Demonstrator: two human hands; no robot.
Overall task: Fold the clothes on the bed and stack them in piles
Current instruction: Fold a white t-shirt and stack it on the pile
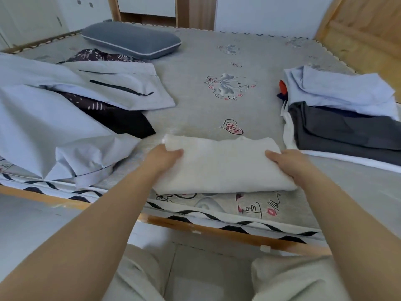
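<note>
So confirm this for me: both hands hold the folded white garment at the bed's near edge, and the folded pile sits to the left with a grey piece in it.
One thing is wrong: the folded pile with the grey piece sits to the right, not the left; unfolded clothes lie on the left. As the head view shows, the left hand and right hand do hold the folded white garment at the bed's near edge.

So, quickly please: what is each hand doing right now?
Left hand: grips the left end of the folded white garment.
Right hand: grips its right end.
</note>
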